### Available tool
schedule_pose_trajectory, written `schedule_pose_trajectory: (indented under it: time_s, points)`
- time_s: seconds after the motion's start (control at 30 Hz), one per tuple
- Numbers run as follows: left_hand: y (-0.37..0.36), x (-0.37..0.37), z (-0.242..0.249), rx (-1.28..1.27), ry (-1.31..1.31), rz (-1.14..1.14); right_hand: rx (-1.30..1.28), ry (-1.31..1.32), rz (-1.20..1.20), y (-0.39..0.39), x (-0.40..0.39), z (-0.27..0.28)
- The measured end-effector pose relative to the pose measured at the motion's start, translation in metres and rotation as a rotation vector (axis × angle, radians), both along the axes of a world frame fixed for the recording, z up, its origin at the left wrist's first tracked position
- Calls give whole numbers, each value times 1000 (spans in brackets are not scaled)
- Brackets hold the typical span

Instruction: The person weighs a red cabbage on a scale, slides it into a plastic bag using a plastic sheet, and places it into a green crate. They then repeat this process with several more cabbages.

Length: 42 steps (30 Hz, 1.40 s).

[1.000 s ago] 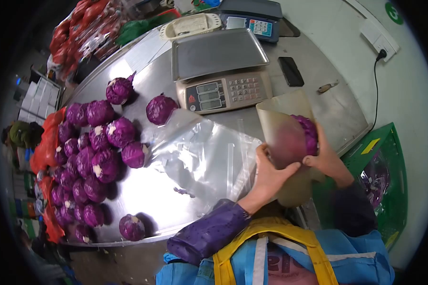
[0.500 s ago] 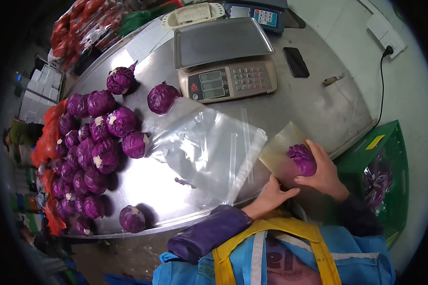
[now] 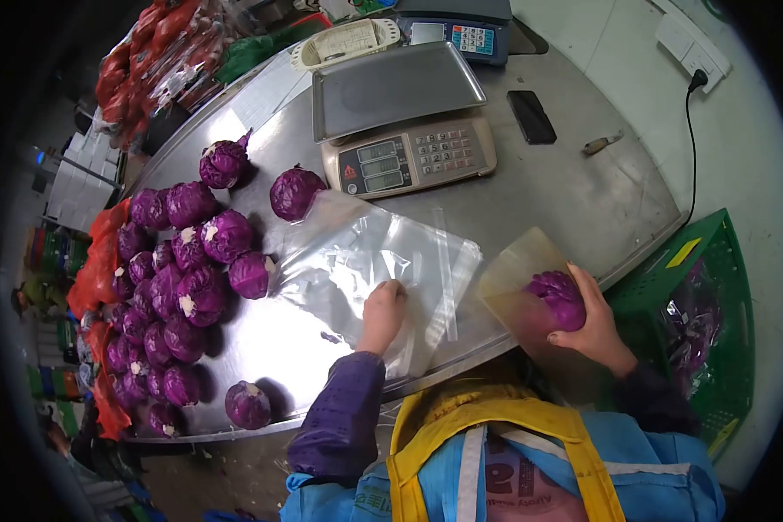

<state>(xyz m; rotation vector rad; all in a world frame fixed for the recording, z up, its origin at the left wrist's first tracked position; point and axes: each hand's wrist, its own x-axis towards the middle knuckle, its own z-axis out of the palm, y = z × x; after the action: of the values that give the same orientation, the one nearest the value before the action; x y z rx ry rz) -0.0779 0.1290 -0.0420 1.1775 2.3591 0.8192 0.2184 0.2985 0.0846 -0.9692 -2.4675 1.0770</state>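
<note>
My right hand point(image 3: 596, 322) is wrapped round a red cabbage point(image 3: 558, 298) at the table's front right edge. A translucent, yellowish-looking plastic bag point(image 3: 522, 257) surrounds the cabbage, its wide end pointing up and left. My left hand point(image 3: 383, 315) lies over a stack of clear plastic bags point(image 3: 339, 252) in the middle of the table. Its fingers are curled and closed; I cannot tell whether they pinch a bag. Just beyond the stack sits one red cabbage point(image 3: 296, 193). A small purple leaf scrap point(image 3: 331, 337) lies left of my left wrist.
Many red cabbages point(image 3: 183, 270) crowd the table's left side, beside red netting point(image 3: 96, 270). A scale point(image 3: 404, 161) with a metal pan stands at the back, near a phone point(image 3: 532, 117) and a small knife point(image 3: 602, 143). A green crate point(image 3: 739, 304) with bagged cabbage is at right.
My left hand has left the right hand's side and moved left onto the stack of bags. My right hand still holds the cabbage, nearly in place. The view has shifted slightly.
</note>
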Motion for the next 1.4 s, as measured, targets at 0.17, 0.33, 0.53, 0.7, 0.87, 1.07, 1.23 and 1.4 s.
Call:
schedule_pose_trajectory:
  time_s: [0.17, 0.33, 0.53, 0.7, 0.87, 1.07, 1.23, 1.4]
  points:
    - [35, 12, 41, 275, 127, -9, 44, 12, 35, -3, 13, -2]
    - [63, 49, 30, 220, 159, -258, 27, 33, 32, -3, 17, -5]
    - [23, 63, 31, 18, 239, -76, -30, 64, -14, -2, 27, -10]
    - [11, 62, 10, -88, 254, -44, -33, 61, 16, 1, 26, -10]
    - [19, 53, 24, 68, 128, -35, -46, 48, 43, 3, 30, -10]
    - [68, 74, 45, 265, 228, -404, -44, 9, 160, 9, 29, 1]
    - [64, 65, 62, 296, -41, -159, -96, -40, 168, 13, 22, 4]
    - [66, 71, 96, 324, -94, -313, -76, -52, 126, 12, 4, 7]
